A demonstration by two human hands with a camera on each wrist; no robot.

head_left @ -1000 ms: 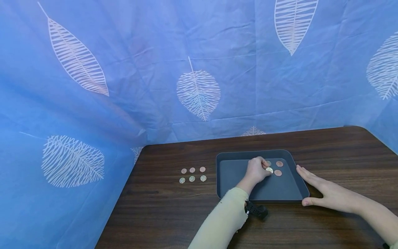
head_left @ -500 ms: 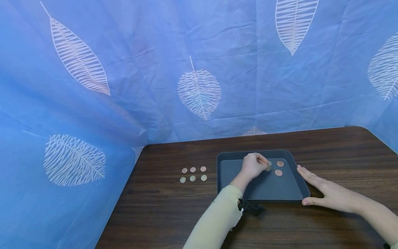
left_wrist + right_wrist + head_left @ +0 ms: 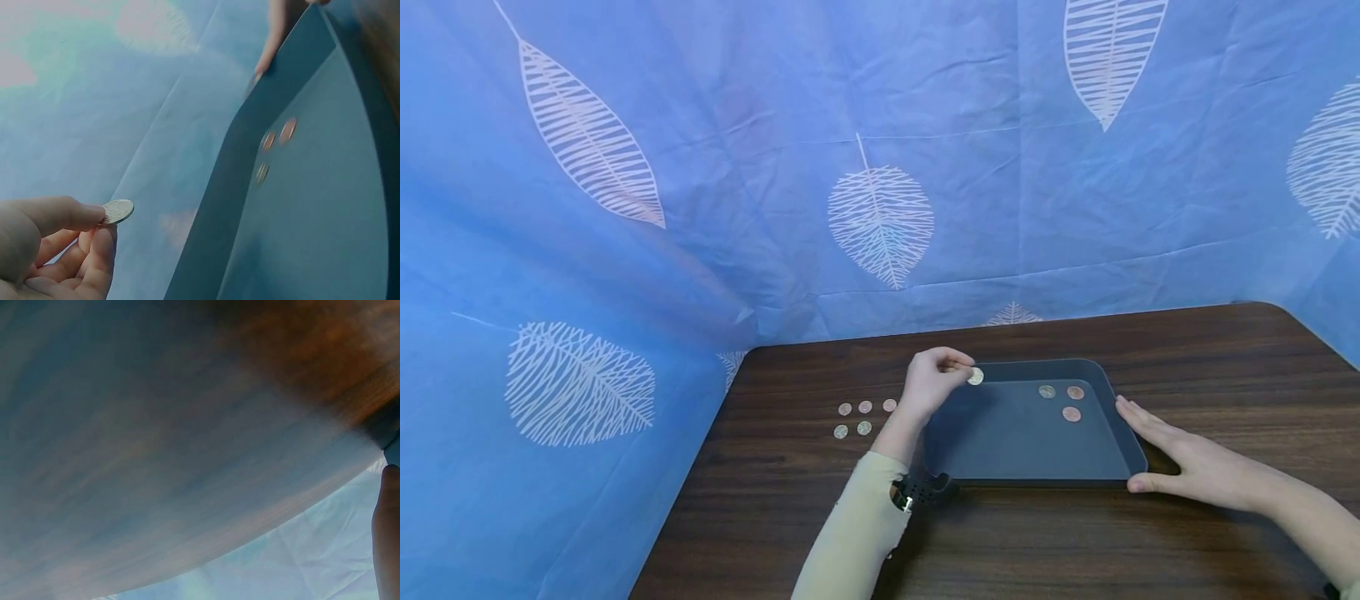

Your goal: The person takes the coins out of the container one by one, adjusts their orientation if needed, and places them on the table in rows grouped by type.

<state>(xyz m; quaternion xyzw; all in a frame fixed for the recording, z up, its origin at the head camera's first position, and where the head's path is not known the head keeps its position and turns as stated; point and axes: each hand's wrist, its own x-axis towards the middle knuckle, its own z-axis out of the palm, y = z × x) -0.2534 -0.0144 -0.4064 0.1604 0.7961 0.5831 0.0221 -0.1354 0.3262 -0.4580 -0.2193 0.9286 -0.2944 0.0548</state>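
Note:
My left hand pinches a pale silvery coin between thumb and fingers above the far left part of the grey tray. In the left wrist view, the same coin sticks out past the thumb tip. Inside the tray, toward its right, lie a silvery coin, a copper coin and another copper coin. My right hand rests with fingers extended against the tray's right side. Only part of a right-hand finger shows in the right wrist view.
Left of the tray, coins lie in two rows on the dark wooden table: copper coins behind, silvery coins in front. My left forearm covers the right end of the front row. A blue leaf-patterned cloth hangs behind the table.
My left hand has lifted the pinched coin away from the coins in the tray and carried it left to the tray's far left side. My right hand stays at the tray's edge.

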